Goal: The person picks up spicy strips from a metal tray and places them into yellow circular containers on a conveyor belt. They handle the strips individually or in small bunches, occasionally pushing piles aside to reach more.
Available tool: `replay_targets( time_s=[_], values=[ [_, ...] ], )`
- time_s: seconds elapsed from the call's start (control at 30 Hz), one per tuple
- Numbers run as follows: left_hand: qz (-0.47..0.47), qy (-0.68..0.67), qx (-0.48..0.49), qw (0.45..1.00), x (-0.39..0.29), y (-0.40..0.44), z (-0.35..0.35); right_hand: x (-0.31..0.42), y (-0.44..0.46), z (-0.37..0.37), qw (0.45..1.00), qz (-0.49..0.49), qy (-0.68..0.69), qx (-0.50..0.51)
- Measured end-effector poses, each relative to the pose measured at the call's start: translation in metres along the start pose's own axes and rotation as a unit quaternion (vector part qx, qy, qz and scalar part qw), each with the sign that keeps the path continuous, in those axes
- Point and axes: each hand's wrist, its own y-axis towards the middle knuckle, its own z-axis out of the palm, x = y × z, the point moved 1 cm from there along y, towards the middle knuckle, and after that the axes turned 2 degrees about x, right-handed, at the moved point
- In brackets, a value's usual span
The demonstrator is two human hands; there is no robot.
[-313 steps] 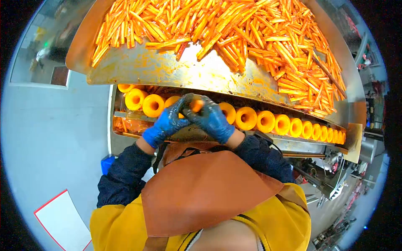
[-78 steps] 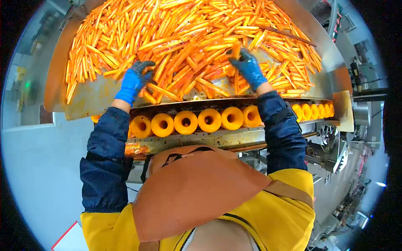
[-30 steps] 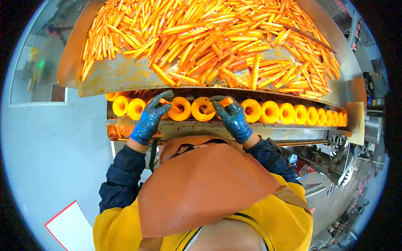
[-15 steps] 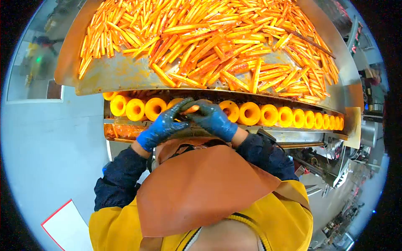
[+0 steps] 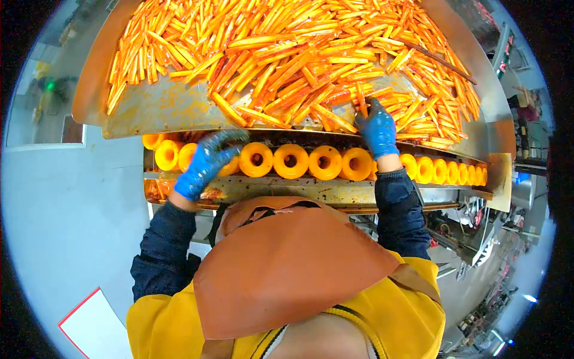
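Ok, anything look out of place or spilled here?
A dark stick lies across the orange strips on the right of the metal tray; its colour and length look odd. Orange smears mark the tray's bare front.

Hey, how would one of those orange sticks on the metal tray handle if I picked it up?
The sticks could be slippery, since their surfaces shine as if wet. They're probably fairly stiff: most lie straight, and the one at the fingertips of the right hand shows no droop. Their flat-looking sides suggest they'd slide more readily than roll.
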Motion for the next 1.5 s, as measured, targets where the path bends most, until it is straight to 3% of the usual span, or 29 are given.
replay_targets(
  time_s=[0.03, 0.1, 0.13, 0.2, 0.23, 0.3, 0.37, 0.4, 0.5, 0.53, 0.57, 0.63, 0.7, 0.77, 0.8, 0.83, 0.9, 0.93, 0.97, 1.0, 1.03, 1.07, 1.17, 1.2, 1.37, 1.4, 1.43, 1.47, 1.5],
  values=[
    [0.043, 0.009, -0.054, 0.998, -0.009, 0.009, -0.009, -0.003, 0.002, 0.002, 1.0, 0.0, -0.001, -0.001],
    [0.161, 0.323, -0.115, 0.926, -0.035, 0.027, -0.025, -0.01, 0.007, 0.006, 0.969, -0.053, 0.24, -0.039],
    [0.161, 0.323, -0.116, 0.925, -0.032, 0.038, -0.029, 0.005, 0.003, 0.002, 0.966, -0.09, 0.241, -0.009],
    [0.209, 0.491, -0.068, 0.843, -0.027, 0.056, -0.029, 0.032, -0.007, 0.001, 0.985, -0.152, 0.063, 0.047],
    [0.211, 0.491, -0.068, 0.843, -0.029, 0.063, -0.03, 0.036, -0.008, 0.006, 0.977, -0.188, -0.046, 0.092],
    [0.174, 0.582, 0.003, 0.794, -0.033, 0.076, -0.031, 0.041, -0.005, 0.002, 0.976, -0.201, -0.031, 0.083],
    [0.217, 0.58, -0.013, 0.785, -0.034, 0.08, -0.041, 0.031, 0.001, -0.007, 0.984, -0.175, 0.017, 0.013],
    [0.192, 0.582, -0.044, 0.789, -0.044, 0.078, -0.045, 0.025, 0.005, -0.011, 0.972, -0.229, 0.019, -0.044],
    [0.185, 0.569, -0.114, 0.793, -0.056, 0.078, -0.042, 0.034, 0.004, -0.012, 0.96, -0.27, 0.07, 0.008],
    [0.243, 0.509, -0.083, 0.821, -0.06, 0.082, -0.034, 0.051, 0.004, -0.013, 0.957, -0.279, -0.013, 0.078],
    [0.298, 0.446, -0.052, 0.843, -0.063, 0.084, -0.025, 0.055, 0.003, 0.0, 0.936, -0.35, -0.032, 0.014],
    [0.299, 0.467, -0.007, 0.832, -0.064, 0.088, -0.004, 0.073, 0.01, 0.018, 0.936, -0.343, -0.045, 0.064],
    [0.17, 0.631, 0.093, 0.751, -0.06, 0.096, 0.014, 0.071, 0.025, 0.037, 0.942, -0.317, -0.049, 0.096],
    [0.144, 0.639, 0.103, 0.749, -0.075, 0.097, 0.021, 0.07, 0.025, 0.038, 0.947, -0.291, -0.054, 0.127],
    [0.119, 0.646, 0.111, 0.746, -0.08, 0.097, 0.02, 0.066, 0.021, 0.024, 0.955, -0.291, 0.003, 0.056],
    [0.117, 0.644, 0.109, 0.748, -0.075, 0.094, 0.016, 0.063, 0.016, 0.01, 0.955, -0.289, 0.061, -0.012],
    [0.202, 0.509, -0.021, 0.836, -0.061, 0.085, -0.002, 0.056, 0.002, -0.012, 0.956, -0.216, 0.194, -0.031],
    [0.257, 0.451, -0.062, 0.853, -0.062, 0.078, -0.008, 0.057, -0.013, -0.019, 0.923, -0.116, 0.362, 0.053],
    [0.257, 0.45, -0.061, 0.853, -0.063, 0.071, -0.008, 0.056, -0.028, -0.022, 0.847, -0.01, 0.514, 0.134],
    [0.223, 0.318, -0.099, 0.916, -0.072, 0.058, -0.007, 0.051, -0.039, -0.005, 0.792, -0.006, 0.596, 0.133],
    [0.184, 0.179, -0.134, 0.957, -0.076, 0.05, -0.007, 0.062, -0.054, -0.016, 0.766, 0.048, 0.609, 0.2],
    [0.13, 0.097, -0.124, 0.979, -0.056, 0.048, -0.016, 0.057, -0.063, 0.01, 0.764, 0.039, 0.608, 0.212],
    [0.064, -0.009, -0.101, 0.993, -0.06, 0.015, -0.01, 0.063, -0.087, 0.064, 0.735, 0.037, 0.626, 0.257],
    [0.055, -0.052, -0.078, 0.994, -0.055, 0.007, -0.007, 0.055, -0.089, 0.085, 0.823, 0.013, 0.519, 0.231],
    [-0.059, -0.076, 0.002, 0.995, 0.004, -0.013, 0.017, 0.054, -0.095, 0.088, 0.793, -0.001, 0.578, 0.193],
    [-0.129, 0.043, -0.03, 0.99, -0.023, -0.02, 0.024, 0.054, -0.095, 0.083, 0.802, 0.012, 0.569, 0.181],
    [-0.128, 0.043, -0.031, 0.99, -0.017, -0.02, 0.024, 0.055, -0.094, 0.078, 0.811, 0.026, 0.559, 0.169],
    [-0.066, -0.002, -0.056, 0.996, -0.007, -0.019, 0.024, 0.057, -0.094, 0.069, 0.845, 0.014, 0.513, 0.151],
    [-0.004, -0.048, -0.081, 0.996, -0.005, -0.02, 0.024, 0.056, -0.095, 0.069, 0.845, 0.013, 0.513, 0.151]
  ],
)
